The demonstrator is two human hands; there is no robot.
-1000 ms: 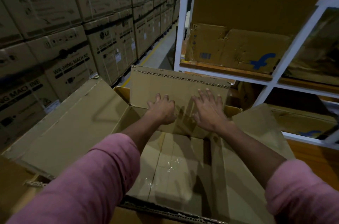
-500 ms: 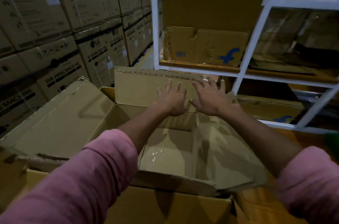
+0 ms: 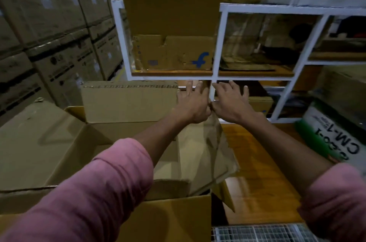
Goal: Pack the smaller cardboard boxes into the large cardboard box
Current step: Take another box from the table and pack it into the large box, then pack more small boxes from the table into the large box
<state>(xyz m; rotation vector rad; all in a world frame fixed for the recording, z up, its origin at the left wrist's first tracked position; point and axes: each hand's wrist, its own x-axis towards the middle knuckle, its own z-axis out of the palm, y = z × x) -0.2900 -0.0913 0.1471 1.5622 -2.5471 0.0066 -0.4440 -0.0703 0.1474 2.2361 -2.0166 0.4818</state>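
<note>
Stacked brown appliance cartons (image 3: 49, 29) wall off the left of a dim warehouse aisle, beside the large open brown cardboard box (image 3: 65, 154) that fills the lower left, its four flaps turned outward and its far flap (image 3: 128, 101) standing upright. A person in rolled pink sleeves (image 3: 111, 188) reaches both arms across the box's mouth. The left hand (image 3: 193, 104) lies with fingers straight and spread at the far flap's right end, above the top of the creased right-hand flap (image 3: 210, 150); the right hand (image 3: 229, 103), just beside it and equally spread, extends past the box toward the white metal-framed shelf unit (image 3: 215, 47) — neither hand grips anything. Whether the two hands touch cannot be told. On the shelf's upper left bay stands a worn smaller brown cardboard box with a blue logo (image 3: 174, 53), with a tall cardboard sheet (image 3: 170, 7) behind it. A polished wooden counter (image 3: 261, 172) runs right of the large box, and a green-and-white printed sack (image 3: 334, 134) lies at the far right.
</note>
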